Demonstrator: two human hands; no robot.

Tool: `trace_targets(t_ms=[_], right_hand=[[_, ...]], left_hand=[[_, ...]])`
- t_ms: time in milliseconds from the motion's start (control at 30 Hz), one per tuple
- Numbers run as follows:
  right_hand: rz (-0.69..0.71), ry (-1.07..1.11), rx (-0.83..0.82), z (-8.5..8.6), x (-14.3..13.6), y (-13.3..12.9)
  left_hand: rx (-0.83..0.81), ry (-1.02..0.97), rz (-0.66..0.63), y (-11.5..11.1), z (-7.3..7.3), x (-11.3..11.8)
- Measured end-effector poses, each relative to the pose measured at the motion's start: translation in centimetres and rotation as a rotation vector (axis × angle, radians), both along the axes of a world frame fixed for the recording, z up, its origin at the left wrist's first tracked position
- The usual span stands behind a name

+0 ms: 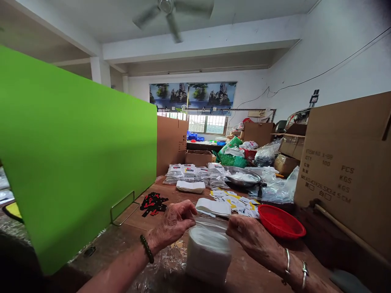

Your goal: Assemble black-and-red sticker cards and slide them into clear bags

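Observation:
A clear plastic bag (210, 223) with a thick stack of white cloth-like pieces (209, 252) inside stands upright at the front of the brown table. My left hand (177, 221) pinches the left corner of its top edge, thumb against fingers. At the right corner, my right hand (244, 230) grips the same edge with closed fingers. Just behind the bag lies a folded white stack (214, 206), with another white stack (191, 186) farther back. Black and red pieces (152, 202) are heaped to the left of my left hand.
Printed cards (240, 202) lie behind my right hand, near a red basin (281, 221). Filled packs (189, 173) and a metal bowl (242, 176) are farther back. A green panel (85, 162) and wire stand (124, 209) border the left, a cardboard box (345, 175) the right.

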State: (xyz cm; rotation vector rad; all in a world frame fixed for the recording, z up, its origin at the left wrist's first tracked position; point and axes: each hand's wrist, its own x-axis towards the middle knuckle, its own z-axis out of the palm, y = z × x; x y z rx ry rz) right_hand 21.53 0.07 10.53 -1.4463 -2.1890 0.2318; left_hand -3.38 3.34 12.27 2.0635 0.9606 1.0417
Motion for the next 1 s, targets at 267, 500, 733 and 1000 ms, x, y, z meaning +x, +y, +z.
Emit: trace_targets(t_ms=[267,500,733,1000], right_hand=[[-0.060,-0.129,0.009,1.2,-1.9,0.2],[0.008,-0.085,-0.024,1.7,-1.9,0.1],[0.032,-0.094,-0.064,2.1,-1.8,0.1],[0.068,-0.054,-0.026,1.6,-1.7,0.2]], left_hand=[[-0.030,0.060,-0.048,1.2,0.0,-0.4],[0.060,0.226,-0.028,2.3,0.0,-1.4],[0.186,0.383,-0.034,2.3,1.0,-0.9],[0.355,0.723,0.073,-0.7,3.4,1.2]])
